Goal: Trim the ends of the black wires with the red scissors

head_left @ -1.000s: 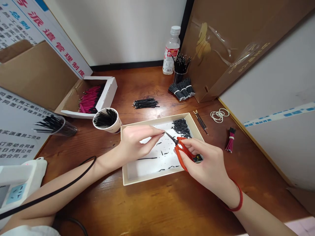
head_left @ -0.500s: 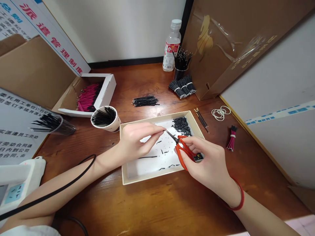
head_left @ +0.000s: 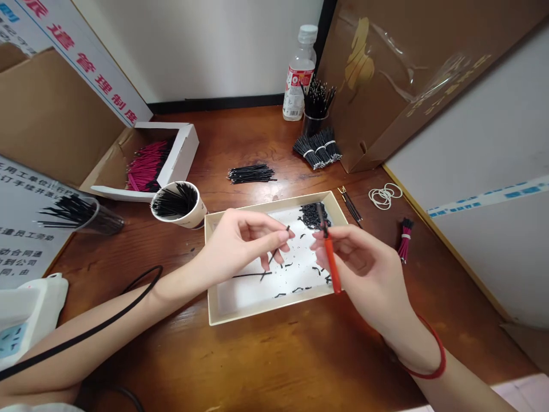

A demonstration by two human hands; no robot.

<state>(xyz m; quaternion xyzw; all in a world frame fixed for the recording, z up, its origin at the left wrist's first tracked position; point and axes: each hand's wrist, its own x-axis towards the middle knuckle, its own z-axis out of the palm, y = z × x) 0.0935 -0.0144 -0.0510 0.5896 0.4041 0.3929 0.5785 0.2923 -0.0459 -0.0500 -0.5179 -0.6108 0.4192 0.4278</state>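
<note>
Hands have lifted over the tray point(head_left: 274, 312): left hand point(head_left: 240, 243) now pinching a black wire point(head_left: 274, 254), right hand point(head_left: 364, 269) gripping red snips point(head_left: 331, 263) turned upright.

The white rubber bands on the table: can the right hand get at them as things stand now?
Probably yes, but not freely. The rubber bands lie bare on the table with nothing between, but the right hand already holds the orange snips.

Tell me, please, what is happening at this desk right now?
A person works over a shallow tray littered with black offcuts. The left hand pinches a short black wire above it, while the right hand holds red-handled snips, blades pointing away from the wire. Cups and bundles of more wires stand around.
</note>
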